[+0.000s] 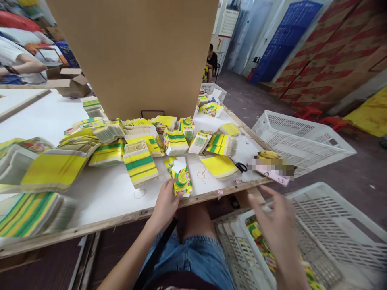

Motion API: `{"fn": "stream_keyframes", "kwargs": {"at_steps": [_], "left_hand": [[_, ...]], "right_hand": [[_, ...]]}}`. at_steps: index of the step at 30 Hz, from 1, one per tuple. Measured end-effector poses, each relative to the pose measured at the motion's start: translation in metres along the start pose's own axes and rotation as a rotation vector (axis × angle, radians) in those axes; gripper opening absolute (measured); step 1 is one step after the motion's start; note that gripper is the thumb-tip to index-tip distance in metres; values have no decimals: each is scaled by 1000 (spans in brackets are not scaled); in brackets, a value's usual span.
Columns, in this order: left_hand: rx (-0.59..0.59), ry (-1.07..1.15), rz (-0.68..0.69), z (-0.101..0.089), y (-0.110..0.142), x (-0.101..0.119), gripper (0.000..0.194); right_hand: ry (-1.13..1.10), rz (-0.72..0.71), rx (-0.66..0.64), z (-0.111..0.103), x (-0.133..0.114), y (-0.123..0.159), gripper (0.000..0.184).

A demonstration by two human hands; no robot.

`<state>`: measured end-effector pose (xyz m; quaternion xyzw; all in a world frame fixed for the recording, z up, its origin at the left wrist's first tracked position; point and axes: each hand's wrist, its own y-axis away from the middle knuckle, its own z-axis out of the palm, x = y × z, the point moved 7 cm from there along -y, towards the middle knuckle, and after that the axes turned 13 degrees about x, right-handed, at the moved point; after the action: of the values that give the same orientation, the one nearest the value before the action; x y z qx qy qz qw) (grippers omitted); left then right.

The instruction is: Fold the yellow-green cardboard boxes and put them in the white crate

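The person's bare left hand (167, 201) rests fingertips and thumb on a flat yellow-and-green printed cardboard carton (183, 179) at the near edge of a white, wood-rimmed table (99, 195); whether it pinches or only presses cannot be told. Well apart to the right, the blurred right hand (273, 211), fingers spread, appears over a white plastic basket (248, 239) containing yellow-and-green packets (260, 242). Beyond the carton lie yellow stacks with green stripes (140, 164); black-handled scissors (241, 166) lie farther right.
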<state>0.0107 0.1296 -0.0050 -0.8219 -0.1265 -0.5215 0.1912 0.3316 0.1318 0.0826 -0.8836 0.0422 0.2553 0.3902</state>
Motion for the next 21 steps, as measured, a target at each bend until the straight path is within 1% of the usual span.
{"fn": "stream_keyframes", "kwargs": {"at_steps": [2,4,6,8,10,12,15,18,21], "left_hand": [[8,-21,-4,2,-1,-6,44],[10,-30,-7,4,0,-8,44],[5,-41,-7,6,2,-9,42],[-16,-47,-2,7,4,-10,41],[-42,-52,3,8,6,-10,43],[-62,-56,5,8,7,-11,46],[-83,-54,7,10,8,-10,45],[-111,-30,21,12,8,-9,43],[-124,1,3,12,8,-10,40]], "right_hand": [[-167,27,-208,50,-20,24,45],[-255,-11,-364,99,-50,50,35],[-196,-31,-432,136,-73,67,35],[-148,-40,-465,158,-88,76,36],[-147,-48,-483,168,-97,79,32],[-158,-53,-484,169,-101,79,28],[-160,-56,-457,162,-101,77,30],[-173,-68,-400,153,-103,75,30],[-234,-21,-348,147,-103,73,29]]}}
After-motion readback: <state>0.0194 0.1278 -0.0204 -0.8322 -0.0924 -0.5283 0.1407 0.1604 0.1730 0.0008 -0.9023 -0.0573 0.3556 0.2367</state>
